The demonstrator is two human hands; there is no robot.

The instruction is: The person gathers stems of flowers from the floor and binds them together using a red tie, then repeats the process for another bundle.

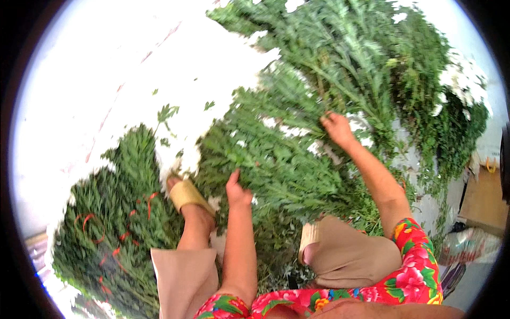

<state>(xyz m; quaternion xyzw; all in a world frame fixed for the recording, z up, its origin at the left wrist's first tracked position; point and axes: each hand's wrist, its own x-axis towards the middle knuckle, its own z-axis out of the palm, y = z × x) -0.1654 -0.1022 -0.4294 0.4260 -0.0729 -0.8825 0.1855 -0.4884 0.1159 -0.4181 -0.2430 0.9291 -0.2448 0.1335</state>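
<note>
A broad pile of leafy green flower stems (pixel 279 167) with white blooms, probably chrysanthemums, lies on the ground before me. My left hand (pixel 239 191) is at the near side of the pile with its thumb raised; leaves hide its other fingers, so its grip cannot be made out. Farther out to the right, the fingers of my right hand (pixel 336 127) are bent together around a leafy stem (pixel 306 123) on top of the pile. Glare washes out many of the blooms.
Bundles bound with red ties (pixel 115 235) lie at left, beside my sandaled foot (pixel 189 195). More leafy stems (pixel 338 52) are heaped at the far side. A white-flowered bunch (pixel 458 103), a cardboard box (pixel 484 195) and a clear plastic bag (pixel 464 245) are at right.
</note>
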